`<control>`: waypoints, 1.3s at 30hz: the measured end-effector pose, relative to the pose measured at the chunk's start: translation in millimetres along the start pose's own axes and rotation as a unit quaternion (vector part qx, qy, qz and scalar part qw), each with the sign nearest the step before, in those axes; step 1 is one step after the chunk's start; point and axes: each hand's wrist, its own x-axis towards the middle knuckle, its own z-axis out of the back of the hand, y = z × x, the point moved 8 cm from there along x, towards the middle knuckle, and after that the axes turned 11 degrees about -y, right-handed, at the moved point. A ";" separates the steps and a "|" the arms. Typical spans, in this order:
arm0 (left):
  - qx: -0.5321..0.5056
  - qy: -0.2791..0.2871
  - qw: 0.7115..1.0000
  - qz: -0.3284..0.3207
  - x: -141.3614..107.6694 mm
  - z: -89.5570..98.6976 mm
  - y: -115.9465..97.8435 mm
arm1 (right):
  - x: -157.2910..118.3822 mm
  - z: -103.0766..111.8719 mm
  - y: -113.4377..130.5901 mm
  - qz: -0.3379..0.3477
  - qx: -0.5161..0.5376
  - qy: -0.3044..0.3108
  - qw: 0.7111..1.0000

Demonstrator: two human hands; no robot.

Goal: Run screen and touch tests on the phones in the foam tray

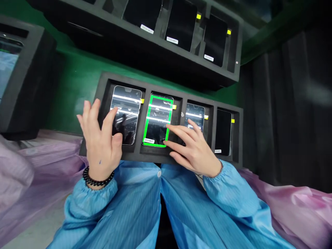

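A dark grey foam tray [89, 129] lies before me, with several phone-like screens in its separate compartments. My left hand [100, 141] is over the tray's left end, its fingers spread and nothing in them. The leftmost screen [126, 129], dark and glossy, lies beside its fingertips. My right hand [193, 147] reaches in from the right with fingers apart. Two of its fingertips are at the right edge of the screen with a lit green border [155, 128]; contact is hard to confirm. This hand partly covers the third screen [194, 112]. The rightmost screen [223, 131] looks black.
Behind, a taller stack of black foam trays [155, 58] holds more screens with white labels and yellow tabs. Another foam stack [28, 79] stands at the left on the green tabletop [77, 83]. Pink garments [54, 152] show at both sides; a dark curtain [282, 97] hangs right.
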 end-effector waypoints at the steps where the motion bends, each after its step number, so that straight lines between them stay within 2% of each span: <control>1: -0.001 0.000 1.000 -0.001 0.2 0.1 -0.2 | 3.8 -6.3 6.2 0.015 0.006 0.010 1.000; 4: -0.001 -0.004 1.000 -0.007 0.9 1.1 -1.9 | 18.3 -26.1 23.7 0.058 0.020 0.026 0.998; 7: -0.001 -0.006 1.000 -0.001 1.4 1.8 -2.2 | 29.1 -38.9 31.0 0.077 0.020 0.044 0.996; 15: -0.016 0.008 1.000 0.018 1.4 1.9 -1.8 | 34.6 -14.9 15.4 0.042 0.021 0.033 0.998; 18: -0.019 0.008 1.000 0.018 1.9 2.1 -2.3 | 33.3 -17.5 17.2 0.052 0.030 0.036 0.998; 22: -0.015 0.006 1.000 0.022 2.6 2.5 -3.1 | 33.1 -31.4 27.6 0.079 0.034 0.031 0.996; 25: -0.008 0.004 1.000 0.019 2.7 2.9 -3.8 | 40.3 -40.7 25.4 0.042 0.011 0.025 0.999; 29: -0.004 0.003 1.000 0.012 2.6 3.8 -4.5 | 51.7 -48.9 16.9 -0.020 0.016 0.048 0.998; 33: 0.003 0.013 1.000 0.017 2.3 2.0 -4.4 | 52.5 -43.7 13.2 -0.055 0.014 0.025 0.998; 39: 0.005 0.011 1.000 0.014 2.5 2.4 -5.2 | 38.2 -32.8 9.6 -0.090 0.002 0.010 0.996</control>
